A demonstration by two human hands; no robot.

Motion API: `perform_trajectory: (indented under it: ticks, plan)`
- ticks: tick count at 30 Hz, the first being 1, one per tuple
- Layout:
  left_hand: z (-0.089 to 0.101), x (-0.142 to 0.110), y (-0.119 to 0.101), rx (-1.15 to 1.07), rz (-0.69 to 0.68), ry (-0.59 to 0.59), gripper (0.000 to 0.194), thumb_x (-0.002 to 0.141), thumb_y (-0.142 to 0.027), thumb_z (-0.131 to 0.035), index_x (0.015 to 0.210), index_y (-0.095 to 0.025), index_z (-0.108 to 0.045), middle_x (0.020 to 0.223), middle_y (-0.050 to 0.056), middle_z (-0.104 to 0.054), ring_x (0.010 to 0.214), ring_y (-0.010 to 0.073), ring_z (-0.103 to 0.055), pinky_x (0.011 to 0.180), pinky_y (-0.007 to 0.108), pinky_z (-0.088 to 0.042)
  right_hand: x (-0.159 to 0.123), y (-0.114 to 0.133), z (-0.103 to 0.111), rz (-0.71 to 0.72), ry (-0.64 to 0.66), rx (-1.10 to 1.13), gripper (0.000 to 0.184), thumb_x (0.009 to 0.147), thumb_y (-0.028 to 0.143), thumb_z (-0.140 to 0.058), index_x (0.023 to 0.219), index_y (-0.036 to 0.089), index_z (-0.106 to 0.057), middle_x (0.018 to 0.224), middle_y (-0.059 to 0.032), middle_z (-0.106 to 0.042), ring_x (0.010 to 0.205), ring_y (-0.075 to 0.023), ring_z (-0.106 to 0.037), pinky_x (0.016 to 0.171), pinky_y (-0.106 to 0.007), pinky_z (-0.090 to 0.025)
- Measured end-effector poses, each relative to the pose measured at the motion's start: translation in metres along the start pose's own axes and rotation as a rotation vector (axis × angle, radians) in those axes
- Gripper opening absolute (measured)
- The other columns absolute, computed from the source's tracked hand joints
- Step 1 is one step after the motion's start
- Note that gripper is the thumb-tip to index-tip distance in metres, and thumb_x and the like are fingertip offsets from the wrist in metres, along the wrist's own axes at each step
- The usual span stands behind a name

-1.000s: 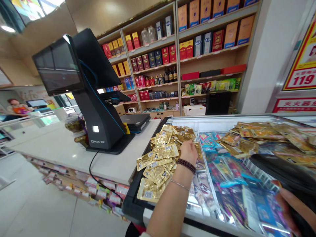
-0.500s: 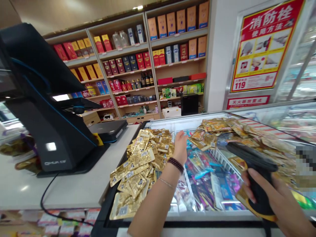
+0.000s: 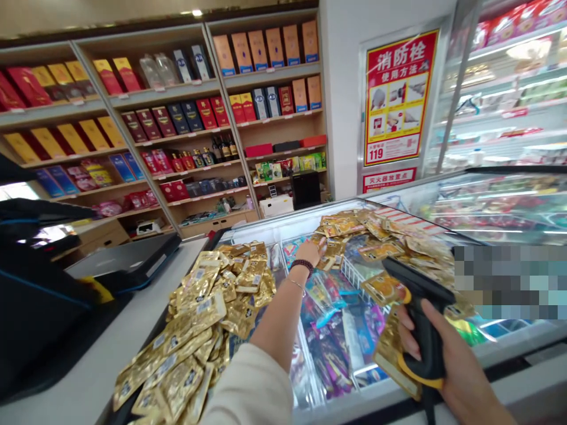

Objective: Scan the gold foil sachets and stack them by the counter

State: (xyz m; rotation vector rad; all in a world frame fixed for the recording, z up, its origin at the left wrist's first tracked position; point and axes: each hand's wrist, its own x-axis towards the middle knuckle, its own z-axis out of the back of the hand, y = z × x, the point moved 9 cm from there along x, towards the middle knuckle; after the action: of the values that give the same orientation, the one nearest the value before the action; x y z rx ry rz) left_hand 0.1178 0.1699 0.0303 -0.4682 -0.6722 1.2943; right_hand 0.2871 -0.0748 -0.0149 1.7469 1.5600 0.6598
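Note:
My left hand (image 3: 310, 254) reaches out over the freezer, its fingertips at the far gold foil packets (image 3: 341, 227), and I cannot tell whether it grips one. A large heap of gold foil packets (image 3: 195, 319) lies to the left of that arm, beside a cream sleeve (image 3: 248, 389). My right hand (image 3: 436, 360) is closed around the handle of a black and yellow barcode scanner (image 3: 420, 319). A gold packet (image 3: 390, 354) is pressed against the scanner's near side.
Colourful packets (image 3: 328, 348) lie under the freezer's glass lid (image 3: 349, 378). A black checkout terminal (image 3: 39, 295) stands on the white counter (image 3: 110, 348) at left. Wooden shelves of boxed liquor (image 3: 163, 141) line the back, and a lit chilled display case (image 3: 500, 118) stands at right.
My view has swung right, moving the heap toward the lower left. My left hand has moved forward to the far packets. The scanner has stayed in my right hand.

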Motion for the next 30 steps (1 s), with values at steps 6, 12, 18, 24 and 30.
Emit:
perform_trajectory:
  ticks: [6, 12, 18, 24, 30]
  plan:
    - [-0.009, -0.001, -0.008, 0.012, -0.01, 0.024, 0.011, 0.084, -0.016, -0.059, 0.074, -0.016, -0.062, 0.098, 0.023, -0.07, 0.118, 0.0367, -0.06, 0.107, 0.05, -0.038, 0.001, 0.004, -0.004, 0.035, -0.059, 0.019, 0.043, 0.073, 0.053, -0.077, 0.096, 0.024, -0.054, 0.063, 0.0055, -0.047, 0.041, -0.0063, -0.039, 0.037, -0.015, -0.034]
    - [0.002, -0.016, -0.013, -0.052, -0.086, 0.045, 0.008, 0.082, -0.013, -0.063, 0.086, -0.019, -0.066, 0.088, 0.012, -0.073, 0.108, 0.0305, -0.066, 0.104, 0.044, -0.042, 0.004, 0.005, 0.0, 0.041, -0.046, -0.005, 0.045, 0.074, 0.053, -0.077, 0.097, 0.022, -0.055, 0.064, 0.0053, -0.047, 0.043, -0.0073, -0.039, 0.037, -0.017, -0.034]
    - [-0.005, -0.042, -0.023, -0.66, -0.03, 0.092, 0.011, 0.082, -0.029, -0.068, 0.082, -0.018, -0.069, 0.079, 0.005, -0.072, 0.088, 0.0246, -0.07, 0.089, 0.043, -0.054, 0.003, 0.007, -0.002, 0.06, -0.05, -0.058, 0.045, 0.073, 0.053, -0.076, 0.096, 0.023, -0.052, 0.064, 0.0057, -0.047, 0.043, -0.0082, -0.038, 0.038, -0.018, -0.032]
    - [-0.019, -0.096, -0.034, -1.192, 0.087, 0.208, 0.017, 0.086, -0.031, -0.065, 0.089, -0.015, -0.069, 0.091, 0.009, -0.073, 0.089, 0.0218, -0.071, 0.095, 0.047, -0.055, 0.001, 0.008, -0.008, 0.064, -0.044, -0.054, 0.048, 0.07, 0.054, -0.079, 0.094, 0.022, -0.052, 0.062, 0.0066, -0.049, 0.042, -0.0068, -0.039, 0.038, -0.016, -0.032]
    - [-0.008, -0.121, -0.021, -1.454, 0.207, 0.177, 0.014, 0.093, -0.023, -0.055, 0.097, -0.015, -0.066, 0.099, 0.009, -0.073, 0.097, 0.02, -0.07, 0.103, 0.049, -0.05, -0.004, 0.018, -0.01, 0.161, -0.068, -0.175, 0.046, 0.069, 0.058, -0.079, 0.08, 0.02, -0.055, 0.056, 0.0041, -0.052, 0.04, -0.0079, -0.042, 0.036, -0.018, -0.033]
